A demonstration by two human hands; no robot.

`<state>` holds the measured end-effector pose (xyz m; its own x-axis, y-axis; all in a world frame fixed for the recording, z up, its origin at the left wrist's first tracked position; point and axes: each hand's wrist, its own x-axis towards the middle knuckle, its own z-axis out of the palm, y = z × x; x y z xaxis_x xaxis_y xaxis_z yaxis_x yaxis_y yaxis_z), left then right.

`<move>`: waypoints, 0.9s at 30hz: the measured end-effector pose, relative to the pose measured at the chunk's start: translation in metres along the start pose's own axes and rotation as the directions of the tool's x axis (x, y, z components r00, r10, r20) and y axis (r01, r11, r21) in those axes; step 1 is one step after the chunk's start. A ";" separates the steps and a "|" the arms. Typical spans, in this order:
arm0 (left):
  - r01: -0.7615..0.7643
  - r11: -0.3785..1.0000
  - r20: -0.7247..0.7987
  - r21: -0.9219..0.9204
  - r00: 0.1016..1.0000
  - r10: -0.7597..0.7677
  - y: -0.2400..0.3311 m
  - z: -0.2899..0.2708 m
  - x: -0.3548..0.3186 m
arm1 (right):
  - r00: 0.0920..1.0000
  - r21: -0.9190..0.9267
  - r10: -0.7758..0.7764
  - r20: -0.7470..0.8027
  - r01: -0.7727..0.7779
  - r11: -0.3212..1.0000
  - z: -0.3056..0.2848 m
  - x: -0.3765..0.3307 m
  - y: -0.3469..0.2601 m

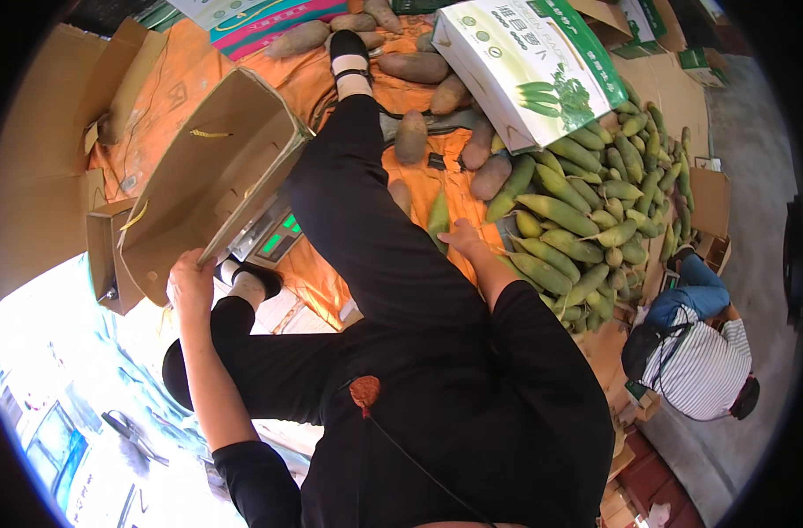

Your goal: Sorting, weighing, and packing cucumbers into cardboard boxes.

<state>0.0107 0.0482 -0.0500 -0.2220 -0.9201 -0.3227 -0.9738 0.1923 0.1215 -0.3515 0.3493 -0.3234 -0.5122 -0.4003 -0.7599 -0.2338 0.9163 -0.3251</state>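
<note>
At the left, my left hand (pixel 190 283) is closed on the near edge of an open cardboard box (pixel 230 150). This box is tilted, its brown inside facing me, and it rests by a scale (pixel 274 238) with a lit green display. My right hand (pixel 465 238) is beyond my knee, its fingers apart and nearest to a single green radish (pixel 438 214) on the orange sheet. Whether the fingertips touch that radish I cannot tell. To the right of this hand lies a large heap of green radishes (pixel 586 202).
Reddish-brown tubers (pixel 410 136) are scattered across the orange sheet (pixel 177 97). A closed white-and-green carton (pixel 525 70) stands behind the heap. More cardboard boxes (pixel 50 158) are at the far left. At the right, a person in a striped top (pixel 696 365) bends down.
</note>
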 end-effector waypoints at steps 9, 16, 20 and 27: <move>-0.039 0.999 0.015 0.010 0.999 0.039 0.019 0.008 0.017 | 0.967 0.339 0.247 0.063 -0.254 0.906 0.028 0.063 0.032; -0.011 0.996 -0.027 0.086 1.000 0.013 -0.009 0.000 0.000 | 0.972 0.053 -0.198 -0.127 0.206 0.977 -0.009 0.006 -0.049; -0.030 0.998 -0.019 0.062 0.999 0.032 -0.007 0.000 -0.004 | 0.843 0.202 -0.490 -0.223 0.532 0.823 -0.085 -0.017 -0.102; -0.112 0.990 -0.028 0.081 0.993 0.115 -0.009 0.006 -0.012 | 0.495 0.140 -0.784 -0.374 0.866 0.480 -0.188 -0.114 -0.282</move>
<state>0.0223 0.0599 -0.0532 -0.3311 -0.9012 -0.2798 -0.9434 0.3216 0.0805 -0.3826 0.1345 -0.0387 -0.3790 -0.9211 0.0893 -0.4398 0.0944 -0.8931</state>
